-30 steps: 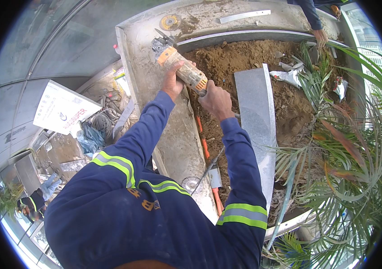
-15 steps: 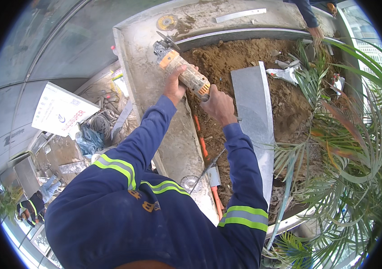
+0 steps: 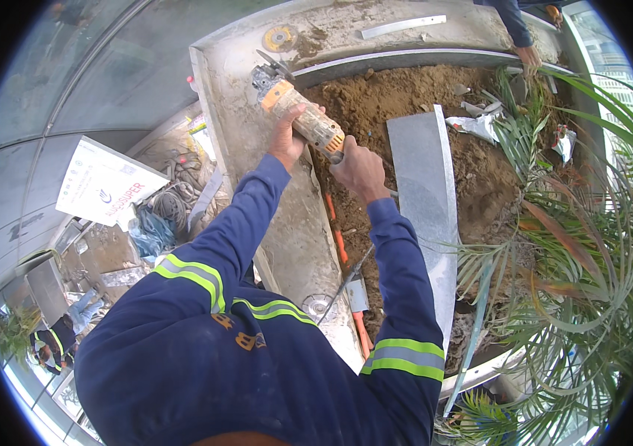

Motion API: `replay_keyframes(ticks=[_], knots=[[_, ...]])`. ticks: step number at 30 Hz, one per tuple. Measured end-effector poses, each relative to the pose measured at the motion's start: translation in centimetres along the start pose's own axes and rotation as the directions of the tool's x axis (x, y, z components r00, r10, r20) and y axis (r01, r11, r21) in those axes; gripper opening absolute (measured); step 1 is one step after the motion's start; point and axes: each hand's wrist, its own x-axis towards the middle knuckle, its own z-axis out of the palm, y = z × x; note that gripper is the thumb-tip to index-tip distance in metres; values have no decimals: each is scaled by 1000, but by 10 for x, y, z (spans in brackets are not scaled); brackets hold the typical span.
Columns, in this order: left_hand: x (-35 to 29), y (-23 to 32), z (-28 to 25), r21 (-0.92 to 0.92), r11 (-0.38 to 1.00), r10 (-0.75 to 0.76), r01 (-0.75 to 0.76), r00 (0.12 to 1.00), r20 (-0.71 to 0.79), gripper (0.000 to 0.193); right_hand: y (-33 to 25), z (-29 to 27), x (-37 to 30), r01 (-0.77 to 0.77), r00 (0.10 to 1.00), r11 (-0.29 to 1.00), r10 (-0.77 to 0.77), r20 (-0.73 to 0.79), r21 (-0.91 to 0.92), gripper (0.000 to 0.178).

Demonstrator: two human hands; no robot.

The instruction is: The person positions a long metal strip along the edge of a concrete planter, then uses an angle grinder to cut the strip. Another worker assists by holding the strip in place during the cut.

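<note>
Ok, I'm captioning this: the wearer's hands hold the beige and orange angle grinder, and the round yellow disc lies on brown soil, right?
Not soil: the head view shows the disc on the grey concrete ledge. Left hand and right hand do hold the grinder.

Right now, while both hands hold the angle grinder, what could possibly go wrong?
The bare left hand grips the angle grinder behind its disc; a slip might carry the hand forward onto it. If the disc spins, which I cannot tell, debris might reach another person's hand at the upper right. The edge of the grey panel, which looks near the right hand, might scrape it.
</note>
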Motion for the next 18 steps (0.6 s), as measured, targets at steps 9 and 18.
replay_keyframes(ticks=[9,18], knots=[[7,3,-9,-59,998,-15,16,1000,18,43,-3,1,3,-1,1000,1000,1,-8,-6,36],[-13,-1,12,-27,1000,11,-11,1000,8,43,0,-9,-11,11,1000,999,-12,-19,-51,32]])
